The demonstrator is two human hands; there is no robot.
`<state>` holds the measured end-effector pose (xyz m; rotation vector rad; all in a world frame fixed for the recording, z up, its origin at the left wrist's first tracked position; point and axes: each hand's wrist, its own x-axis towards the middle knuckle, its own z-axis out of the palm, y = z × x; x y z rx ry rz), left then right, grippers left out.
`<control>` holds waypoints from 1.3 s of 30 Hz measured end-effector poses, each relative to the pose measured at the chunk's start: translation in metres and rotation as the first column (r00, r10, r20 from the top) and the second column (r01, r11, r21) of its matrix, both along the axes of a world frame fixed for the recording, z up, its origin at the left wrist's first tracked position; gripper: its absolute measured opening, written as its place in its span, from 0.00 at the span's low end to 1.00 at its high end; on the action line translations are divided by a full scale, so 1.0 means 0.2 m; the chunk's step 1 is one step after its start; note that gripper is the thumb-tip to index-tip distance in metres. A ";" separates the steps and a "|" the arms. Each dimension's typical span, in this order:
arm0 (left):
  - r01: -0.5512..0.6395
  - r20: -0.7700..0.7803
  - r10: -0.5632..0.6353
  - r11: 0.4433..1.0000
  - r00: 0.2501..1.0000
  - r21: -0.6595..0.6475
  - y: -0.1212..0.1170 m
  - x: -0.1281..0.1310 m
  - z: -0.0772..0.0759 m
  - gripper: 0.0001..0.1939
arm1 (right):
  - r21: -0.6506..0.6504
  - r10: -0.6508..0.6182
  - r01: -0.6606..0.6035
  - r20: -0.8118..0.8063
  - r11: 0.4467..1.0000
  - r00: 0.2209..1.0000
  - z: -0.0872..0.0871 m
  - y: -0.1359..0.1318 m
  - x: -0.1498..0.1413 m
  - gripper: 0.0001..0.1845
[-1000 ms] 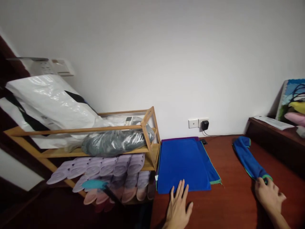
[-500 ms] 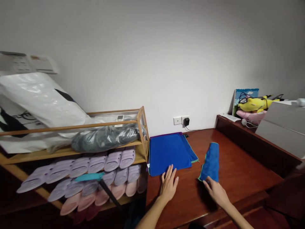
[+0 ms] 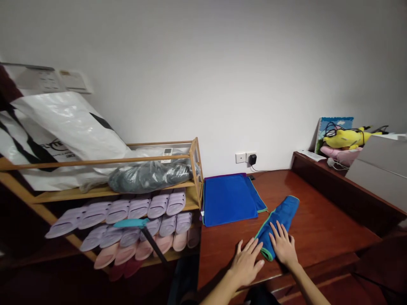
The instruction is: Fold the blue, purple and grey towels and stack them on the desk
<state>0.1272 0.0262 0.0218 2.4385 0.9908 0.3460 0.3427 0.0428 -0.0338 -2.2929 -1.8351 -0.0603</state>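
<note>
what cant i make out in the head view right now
In the head view:
Rolled blue cloth: partly hidden by the right hand.
Lower blue cloth: mostly hidden under the flat blue cloth.
White unit: cut off by the right edge.
Remote: markings too small to read.

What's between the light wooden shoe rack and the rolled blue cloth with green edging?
In the head view: flat blue cloths, then reddish wooden tabletop; nearer the camera, the left hand.

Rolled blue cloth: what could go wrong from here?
1. The rolled blue cloth may loosen if the right hand lifts; no tie shows on it.
2. Pushed toward the flat blue cloth, the roll could drag the green-edged cloth poking out beneath.
</note>
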 end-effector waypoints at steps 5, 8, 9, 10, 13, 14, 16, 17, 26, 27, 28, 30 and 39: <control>-0.056 -0.005 0.056 0.998 0.998 0.040 -0.06 0.02 0.00 0.33 | 0.027 0.014 -0.014 -0.014 1.000 1.000 0.02 0.00 0.01 0.31; -0.063 -0.010 0.063 0.997 0.998 0.046 -0.08 0.03 0.03 0.33 | 0.040 0.025 -0.024 -0.021 0.999 0.999 0.01 -0.01 0.01 0.31; -0.063 -0.017 0.064 0.997 0.998 0.043 -0.08 0.03 0.03 0.33 | 0.040 0.022 -0.021 -0.024 0.999 0.999 0.01 -0.01 0.01 0.31; -0.064 -0.022 0.065 0.997 0.998 0.039 -0.09 0.03 0.04 0.33 | 0.039 0.020 -0.019 -0.027 0.999 0.999 0.01 -0.01 0.01 0.31; -0.066 -0.025 0.067 0.997 0.997 0.037 -0.09 0.03 0.04 0.32 | 0.033 0.019 -0.018 -0.039 0.999 0.999 0.00 -0.01 0.01 0.31; -0.066 -0.027 0.068 0.997 0.997 0.042 -0.09 0.03 0.04 0.32 | 0.033 0.020 -0.019 -0.042 0.999 0.999 0.00 0.00 0.01 0.31; -0.071 -0.030 0.073 0.996 0.997 0.058 -0.09 0.03 0.04 0.32 | 0.038 0.020 -0.018 -0.043 0.999 0.999 0.01 -0.01 0.02 0.30; -0.079 -0.029 0.081 0.995 0.996 0.067 -0.09 0.04 0.05 0.32 | 0.044 0.014 -0.012 -0.039 0.999 0.999 0.02 -0.01 0.01 0.30; -0.310 -0.131 0.325 0.943 0.937 0.120 0.06 0.05 0.09 0.22 | 0.049 0.254 -0.252 -0.033 0.967 0.967 0.18 -0.11 -0.22 0.27; -0.322 -0.134 0.336 0.940 0.932 0.114 0.06 0.02 0.08 0.24 | 0.041 0.307 -0.304 -0.095 0.952 0.947 0.19 -0.11 -0.22 0.26; -0.333 -0.134 0.345 0.937 0.929 0.106 0.05 -0.02 0.06 0.25 | 0.041 0.351 -0.349 -0.159 0.936 0.923 0.20 -0.09 -0.20 0.26; -0.357 -0.137 0.367 0.930 0.920 0.089 0.03 -0.10 0.00 0.27 | 0.069 0.401 -0.397 -0.231 0.915 0.886 0.21 -0.03 -0.13 0.25; -0.426 -0.257 0.427 0.903 0.867 0.062 0.01 -0.38 -0.06 0.27 | 0.061 0.291 -0.286 -0.103 0.956 0.951 0.03 0.11 0.02 0.26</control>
